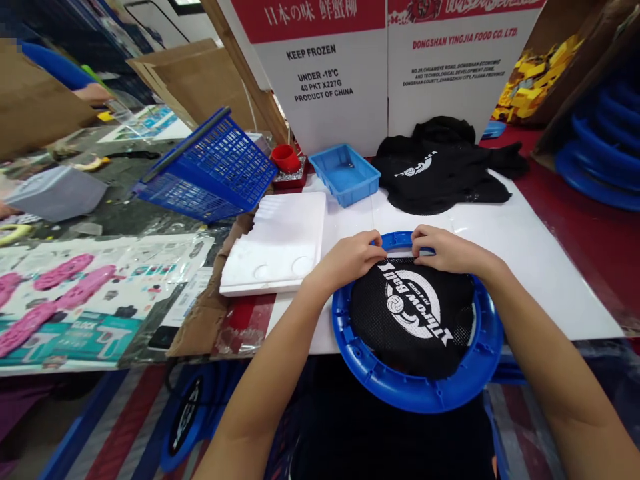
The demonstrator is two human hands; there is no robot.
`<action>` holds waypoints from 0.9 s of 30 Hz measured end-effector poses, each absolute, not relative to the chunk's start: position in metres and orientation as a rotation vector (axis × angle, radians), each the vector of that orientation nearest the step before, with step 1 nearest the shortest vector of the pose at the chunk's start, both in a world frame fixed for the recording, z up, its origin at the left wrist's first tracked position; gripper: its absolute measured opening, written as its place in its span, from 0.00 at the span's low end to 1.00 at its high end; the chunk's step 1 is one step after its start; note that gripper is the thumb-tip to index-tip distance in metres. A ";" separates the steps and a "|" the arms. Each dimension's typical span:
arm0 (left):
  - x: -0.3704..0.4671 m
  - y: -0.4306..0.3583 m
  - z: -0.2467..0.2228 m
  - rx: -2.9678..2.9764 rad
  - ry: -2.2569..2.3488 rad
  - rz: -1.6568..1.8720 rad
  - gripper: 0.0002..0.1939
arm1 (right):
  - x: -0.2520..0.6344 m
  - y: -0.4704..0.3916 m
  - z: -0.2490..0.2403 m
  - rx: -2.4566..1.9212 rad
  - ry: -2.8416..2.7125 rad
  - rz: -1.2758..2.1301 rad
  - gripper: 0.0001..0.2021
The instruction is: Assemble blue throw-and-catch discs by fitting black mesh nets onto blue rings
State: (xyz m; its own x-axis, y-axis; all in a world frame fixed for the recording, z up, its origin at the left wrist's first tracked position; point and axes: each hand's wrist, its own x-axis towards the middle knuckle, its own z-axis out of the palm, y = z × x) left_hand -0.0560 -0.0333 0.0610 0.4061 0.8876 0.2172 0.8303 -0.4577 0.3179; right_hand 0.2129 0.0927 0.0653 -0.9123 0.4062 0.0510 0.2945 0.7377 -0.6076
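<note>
Both your hands pinch the far edge of the black mesh (413, 313) lying across the blue ring (415, 390) at the white table's (525, 253) near edge: left hand (350, 257), right hand (445, 248), fingertips curled onto the fabric.

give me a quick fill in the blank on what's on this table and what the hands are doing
1. Both hands, the left hand and the right hand, pinch the black mesh at the far edge of a ____ plastic ring.
2. The white print on the mesh reads "Throw ____".
3. The small red cup stands between the tilted blue basket and the blue ____.

Missing words: blue; Ball; tray
</note>
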 end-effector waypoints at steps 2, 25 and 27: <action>-0.054 -0.034 0.061 2.446 1.563 0.565 0.13 | 0.211 0.089 0.067 -0.550 -2.742 0.881 0.04; -0.038 -0.028 0.051 2.374 1.620 0.479 0.15 | 0.187 0.090 0.057 -0.449 -2.564 0.576 0.06; -0.038 -0.027 0.052 2.381 1.618 0.459 0.15 | 0.183 0.094 0.057 -0.410 -2.574 0.613 0.06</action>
